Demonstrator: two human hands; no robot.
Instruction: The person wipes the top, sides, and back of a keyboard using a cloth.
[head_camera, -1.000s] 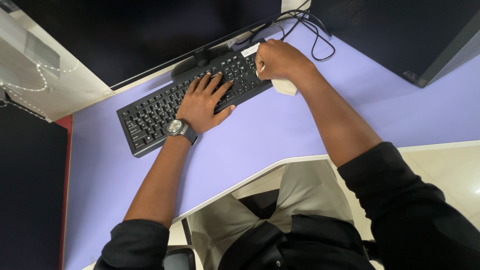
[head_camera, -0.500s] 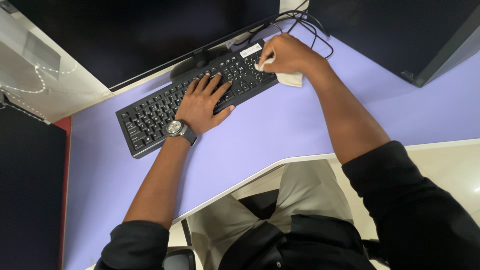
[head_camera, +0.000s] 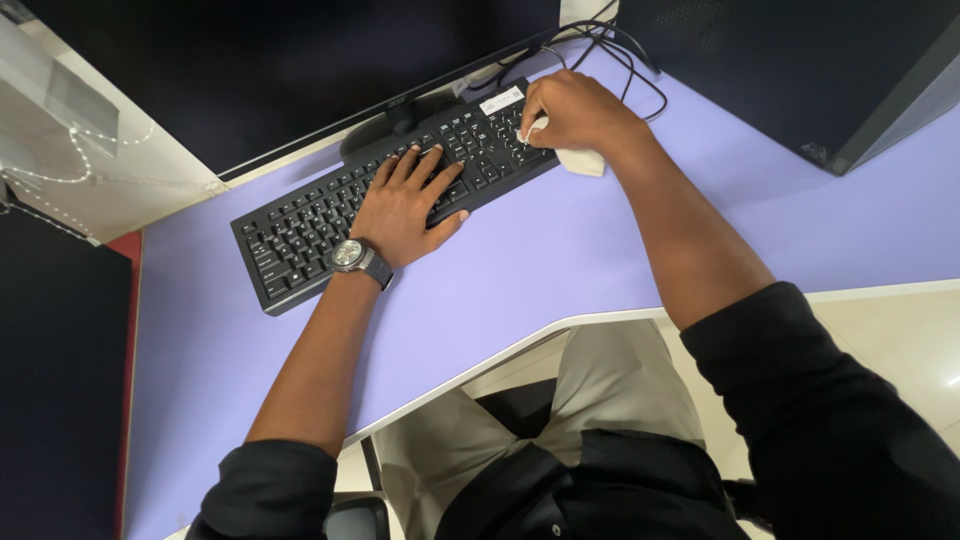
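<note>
We are working seated at a lavender desk (head_camera: 560, 260), and we are wiping a black keyboard (head_camera: 330, 215) that is lying at a slant across it, just in front of the monitor's stand (head_camera: 400, 112). Our left hand (head_camera: 405, 208) is lying flat and open on the middle keys, fingers spread, holding nothing; it is pressing the board down so it is not sliding. A wristwatch (head_camera: 352, 256) is sitting on that wrist. Our right hand (head_camera: 572, 108) is closed around a small whitish cloth (head_camera: 578, 160), bunched in the fist, with a loose corner hanging out onto the desk beside the keyboard's right end. The cloth is touching the number-pad keys at that end. We are judging the step in hand to be the rubbing of the right-hand key block. The hands are well apart, one at each part of the board. Black cables (head_camera: 625, 60) are looping on the desk just behind the right hand, and a dark computer case (head_camera: 800, 70) is standing to the right, apart from the work. Our judgement for the next move: short strokes kept on the keys, light pressure so no key cap is lifting, the left hand bracing, and the right knuckles staying clear of the cables.
</note>
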